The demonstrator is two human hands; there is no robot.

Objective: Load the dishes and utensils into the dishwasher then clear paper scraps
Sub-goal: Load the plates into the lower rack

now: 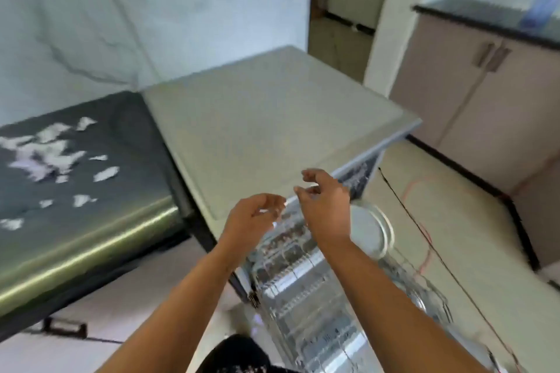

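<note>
Both left hand [251, 218] and right hand [327, 200] hover near dishwasher [272, 118] edge.

Dishwasher [272, 118]: grey, flat-topped, open, with wire rack [303, 306] drawn out in front. Plate [371, 232]: round, pale, metallic rim, standing on edge in the rack. Paper scraps [51, 151]: white torn pieces scattered across the dark countertop [127, 136] just left of the dishwasher.

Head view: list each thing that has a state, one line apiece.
Dishwasher: open, rack pulled out.
Plate: on edge in the rack.
Paper scraps: scattered on the dark table, uncleared.
Left hand: loosely curled, empty.
Right hand: loosely curled, empty.
Cabinet doors: closed.
</note>
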